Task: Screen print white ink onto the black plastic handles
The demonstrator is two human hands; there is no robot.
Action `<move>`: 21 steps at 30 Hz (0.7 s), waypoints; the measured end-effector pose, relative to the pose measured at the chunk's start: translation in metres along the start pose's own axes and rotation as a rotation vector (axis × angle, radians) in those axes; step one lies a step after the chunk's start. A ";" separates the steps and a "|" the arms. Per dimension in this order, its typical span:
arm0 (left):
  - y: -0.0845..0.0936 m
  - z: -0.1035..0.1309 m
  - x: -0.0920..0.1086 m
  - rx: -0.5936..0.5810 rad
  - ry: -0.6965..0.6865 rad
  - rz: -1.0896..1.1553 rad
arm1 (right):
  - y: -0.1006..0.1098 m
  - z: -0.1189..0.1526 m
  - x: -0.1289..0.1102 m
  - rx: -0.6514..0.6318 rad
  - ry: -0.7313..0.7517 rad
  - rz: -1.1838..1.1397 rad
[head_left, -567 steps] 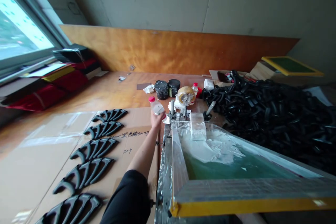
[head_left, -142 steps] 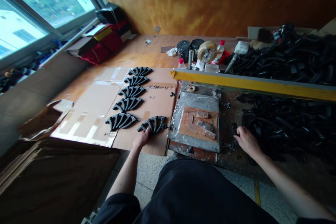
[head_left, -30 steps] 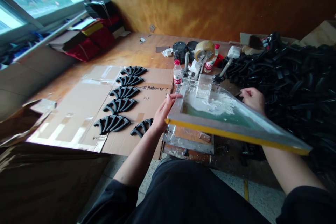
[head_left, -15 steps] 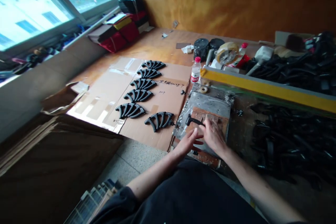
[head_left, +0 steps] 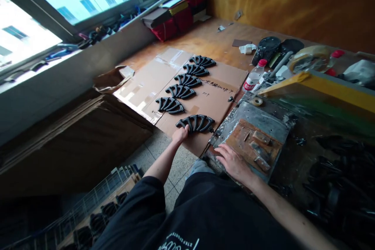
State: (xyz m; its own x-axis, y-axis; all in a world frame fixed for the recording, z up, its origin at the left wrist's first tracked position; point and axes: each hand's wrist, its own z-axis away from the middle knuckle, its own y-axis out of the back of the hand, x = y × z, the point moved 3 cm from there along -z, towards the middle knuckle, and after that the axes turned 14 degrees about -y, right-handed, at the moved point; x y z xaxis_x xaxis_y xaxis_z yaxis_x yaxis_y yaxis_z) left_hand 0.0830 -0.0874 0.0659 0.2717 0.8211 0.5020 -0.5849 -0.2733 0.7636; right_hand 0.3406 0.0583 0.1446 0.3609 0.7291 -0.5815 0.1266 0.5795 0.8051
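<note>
I am looking down through the head camera, and the left hand (head_left: pixel 180 134) is gripping the front row of black parts (head_left: pixel 202 123) at its left end, just below the middle of the frame — thumb and fingers are closing together on the piece there. That row is lying on the cardboard sheet (head_left: pixel 215 103), while five more black rows (head_left: pixel 187 81) are lining up behind it toward the upper middle. The right hand (head_left: pixel 234 162) is holding nothing that I am seeing; its fingers are spreading slightly apart near the front left edge of the wooden board (head_left: pixel 234 140), right of centre. I cannot tell whether they are touching it. Small wood blocks (head_left: pixel 260 150) are resting on that board, and a red-capped bottle (head_left: pixel 254 76) is standing farther up — just beside the cardboard's right edge.
</note>
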 end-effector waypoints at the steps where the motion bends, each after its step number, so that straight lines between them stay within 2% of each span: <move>1: -0.001 -0.005 0.001 0.002 0.023 0.002 | -0.001 0.003 -0.001 -0.020 0.012 -0.003; 4: -0.005 -0.007 -0.006 0.041 0.065 0.057 | -0.008 0.012 -0.001 -0.096 0.060 -0.017; 6: -0.009 0.007 -0.018 0.111 0.076 0.110 | -0.017 0.019 0.001 -0.182 0.098 -0.028; 8: -0.018 0.034 -0.035 0.207 0.093 0.157 | -0.028 0.026 0.003 -0.283 0.127 -0.025; 11: -0.044 0.082 -0.066 0.331 0.137 0.207 | -0.049 0.039 0.000 -0.378 0.156 0.014; 14: -0.084 0.122 -0.108 0.331 0.202 0.250 | -0.079 0.050 -0.014 -0.409 0.168 0.053; 17: -0.136 0.150 -0.161 0.172 0.283 0.290 | -0.129 0.052 -0.024 -0.488 0.131 0.071; 19: -0.173 0.168 -0.198 0.025 0.324 0.309 | -0.177 0.047 -0.021 -0.552 0.079 0.080; 21: -0.206 0.190 -0.232 -0.107 0.341 0.314 | -0.235 0.038 -0.008 -0.602 0.017 0.094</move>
State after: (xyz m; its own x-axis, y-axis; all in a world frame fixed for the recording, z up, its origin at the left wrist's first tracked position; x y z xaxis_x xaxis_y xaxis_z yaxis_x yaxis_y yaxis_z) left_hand 0.2856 -0.3169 -0.1307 -0.1864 0.8295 0.5264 -0.6790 -0.4960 0.5412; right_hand 0.3433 -0.0972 -0.0352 0.3297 0.7898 -0.5171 -0.4511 0.6130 0.6486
